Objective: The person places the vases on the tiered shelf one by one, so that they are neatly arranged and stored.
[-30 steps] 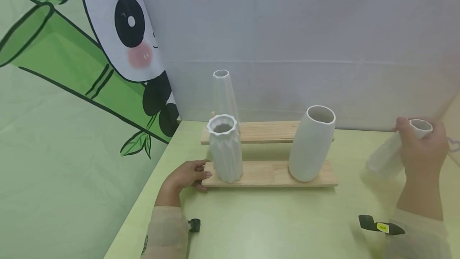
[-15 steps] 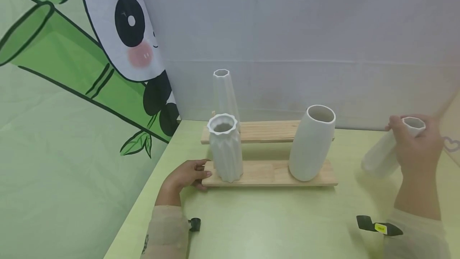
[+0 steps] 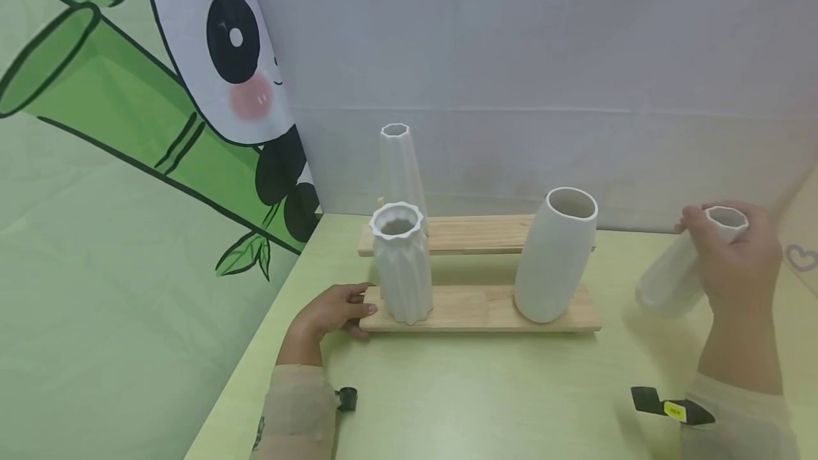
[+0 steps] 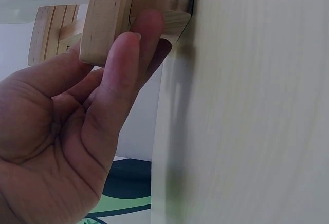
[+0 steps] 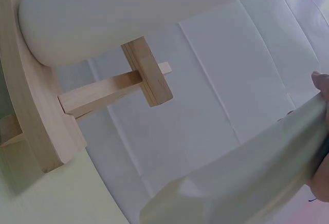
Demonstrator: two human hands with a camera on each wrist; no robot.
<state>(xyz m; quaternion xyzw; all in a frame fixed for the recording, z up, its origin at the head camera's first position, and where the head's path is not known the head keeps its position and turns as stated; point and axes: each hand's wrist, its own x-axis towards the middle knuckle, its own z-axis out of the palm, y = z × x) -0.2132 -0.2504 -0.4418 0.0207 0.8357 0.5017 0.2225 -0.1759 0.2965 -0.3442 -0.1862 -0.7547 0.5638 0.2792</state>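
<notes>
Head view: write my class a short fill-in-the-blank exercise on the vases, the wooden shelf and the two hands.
The right hand holds a slim white vase that is ____, not upright.
The left hand grips the ____ end of the wooden shelf.
The ribbed vase stands on the ____ step.
In all there are ____ vases.

Missing words: tilted; left; front; four

Pleated vase (image 3: 400,265), round vase (image 3: 554,255), tall slim vase (image 3: 397,165), panda curtain (image 3: 153,91)
</notes>
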